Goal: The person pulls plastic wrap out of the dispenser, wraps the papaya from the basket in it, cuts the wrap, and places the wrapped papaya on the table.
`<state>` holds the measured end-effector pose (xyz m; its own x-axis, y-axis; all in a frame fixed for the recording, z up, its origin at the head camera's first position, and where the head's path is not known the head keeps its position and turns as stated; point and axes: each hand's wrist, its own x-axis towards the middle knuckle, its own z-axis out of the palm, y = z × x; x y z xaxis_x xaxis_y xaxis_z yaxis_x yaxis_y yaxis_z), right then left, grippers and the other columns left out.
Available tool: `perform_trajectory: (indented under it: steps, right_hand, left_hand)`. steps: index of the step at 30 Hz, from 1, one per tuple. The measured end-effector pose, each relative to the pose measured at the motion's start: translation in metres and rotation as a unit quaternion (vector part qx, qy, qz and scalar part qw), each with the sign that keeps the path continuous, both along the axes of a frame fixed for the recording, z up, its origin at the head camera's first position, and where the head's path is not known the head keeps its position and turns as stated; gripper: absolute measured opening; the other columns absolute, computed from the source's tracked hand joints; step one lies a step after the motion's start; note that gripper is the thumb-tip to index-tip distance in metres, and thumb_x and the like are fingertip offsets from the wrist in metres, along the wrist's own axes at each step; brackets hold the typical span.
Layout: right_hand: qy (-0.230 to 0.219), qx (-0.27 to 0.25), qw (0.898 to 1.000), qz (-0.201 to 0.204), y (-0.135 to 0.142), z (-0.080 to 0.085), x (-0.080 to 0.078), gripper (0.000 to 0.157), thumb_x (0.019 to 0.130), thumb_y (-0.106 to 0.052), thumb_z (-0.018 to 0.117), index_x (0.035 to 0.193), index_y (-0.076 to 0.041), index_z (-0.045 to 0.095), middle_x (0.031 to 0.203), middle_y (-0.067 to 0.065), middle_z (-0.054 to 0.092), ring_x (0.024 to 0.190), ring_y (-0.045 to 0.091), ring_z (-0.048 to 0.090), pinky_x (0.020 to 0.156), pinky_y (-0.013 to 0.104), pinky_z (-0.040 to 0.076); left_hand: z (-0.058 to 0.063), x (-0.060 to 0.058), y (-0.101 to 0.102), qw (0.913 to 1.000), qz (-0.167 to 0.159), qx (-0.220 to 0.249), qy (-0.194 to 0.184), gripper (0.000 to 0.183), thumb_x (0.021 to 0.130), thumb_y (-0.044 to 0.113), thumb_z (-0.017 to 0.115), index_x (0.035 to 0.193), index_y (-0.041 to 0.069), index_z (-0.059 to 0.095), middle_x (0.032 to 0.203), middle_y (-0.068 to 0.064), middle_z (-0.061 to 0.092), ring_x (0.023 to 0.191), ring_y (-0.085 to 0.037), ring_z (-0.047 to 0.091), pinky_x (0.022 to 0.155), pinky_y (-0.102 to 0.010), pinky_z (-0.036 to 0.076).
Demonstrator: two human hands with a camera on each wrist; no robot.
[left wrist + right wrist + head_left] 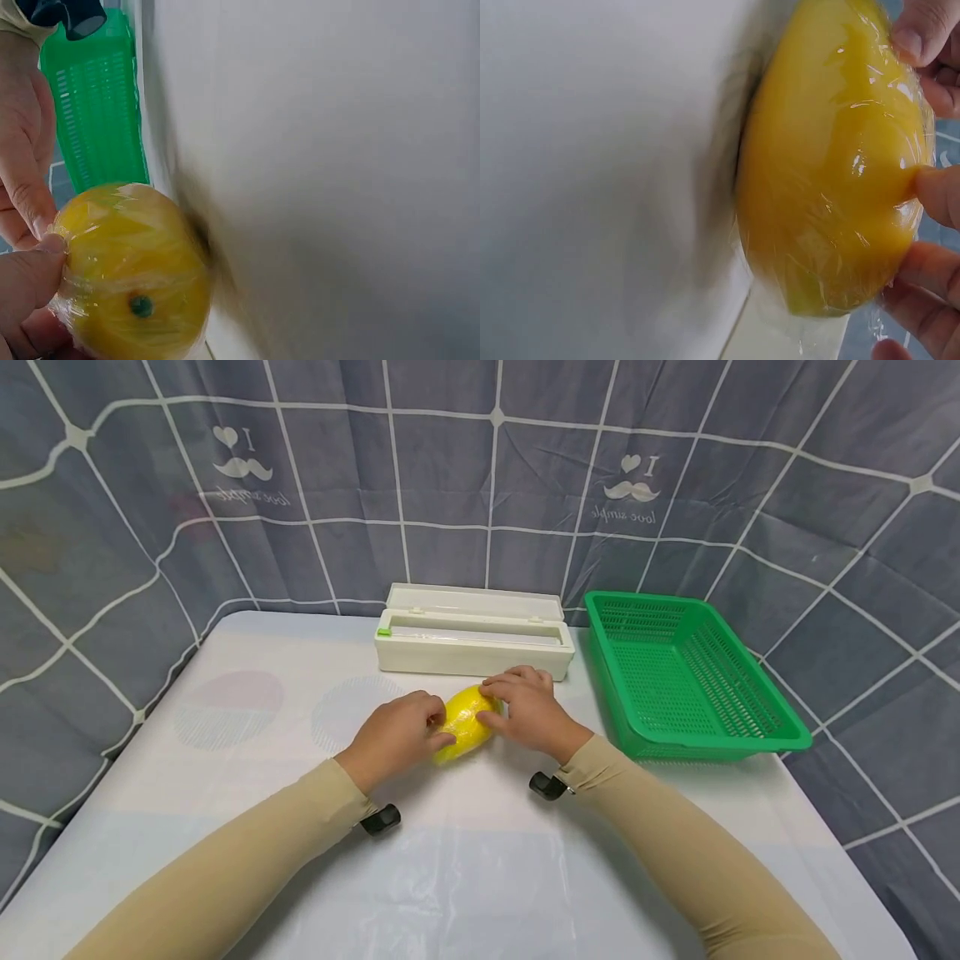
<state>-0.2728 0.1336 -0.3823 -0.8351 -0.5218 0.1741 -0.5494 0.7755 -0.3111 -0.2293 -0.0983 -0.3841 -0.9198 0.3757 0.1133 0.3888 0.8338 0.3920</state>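
An oblong yellow fruit [467, 723], wrapped in shiny clear cling film, lies at a slant on the white table. My left hand [400, 735] holds its left end, with thumb and curled fingers at the film. On the other end, my right hand [528, 709] grips the fruit between thumb and fingers. A small dark green spot marks one end of the fruit [135, 274] in the left wrist view. The right wrist view shows a greenish tip on the fruit [832, 165] and wrinkled film along the side by the fingers.
Behind the hands stands a white cling film dispenser box [472, 656] with its lid raised. A green plastic basket [633, 731] sits at the right of the table [480, 877]. A grey checked curtain [442, 468] rises behind the table and along its sides.
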Motion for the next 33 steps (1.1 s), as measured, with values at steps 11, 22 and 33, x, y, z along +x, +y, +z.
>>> perform_trajectory:
  steps: [11, 22, 33]
  right_hand:
    - [0.049, 0.089, 0.994, -0.044, -0.003, 0.004, 0.006, 0.043, 0.095, -0.051, 0.074, 0.123, -0.019, 0.078, 0.124, 0.001, 0.076, 0.125, 0.029, 0.051, 0.108, 0.059, 0.026]
    - [0.081, 0.121, 0.989, -0.005, -0.002, 0.019, 0.017, 0.026, 0.102, -0.031, 0.062, 0.092, -0.020, 0.084, 0.095, -0.001, 0.077, 0.118, 0.029, 0.055, 0.105, 0.060, 0.028]
    - [-0.043, 0.046, 0.996, 0.063, 0.007, 0.026, 0.013, 0.012, 0.098, -0.018, 0.069, 0.095, -0.016, 0.080, 0.116, 0.001, 0.077, 0.119, 0.029, 0.062, 0.113, 0.056, 0.031]
  left_hand:
    - [-0.004, -0.006, -0.006, 0.9999, 0.007, 0.008, 0.001, 0.024, 0.097, 0.021, 0.077, 0.117, 0.009, 0.073, 0.114, -0.006, 0.075, 0.100, -0.025, 0.070, 0.095, -0.045, 0.058]
    - [-0.008, -0.011, -0.006, 0.9997, -0.013, -0.012, 0.018, 0.043, 0.090, 0.032, 0.085, 0.121, 0.009, 0.066, 0.108, -0.003, 0.073, 0.091, -0.023, 0.066, 0.088, -0.040, 0.056]
    - [-0.008, -0.033, -0.010, 0.9950, -0.055, 0.019, -0.081, 0.067, 0.099, 0.015, 0.066, 0.161, 0.010, 0.040, 0.164, -0.005, 0.047, 0.146, -0.034, 0.052, 0.123, -0.051, 0.040]
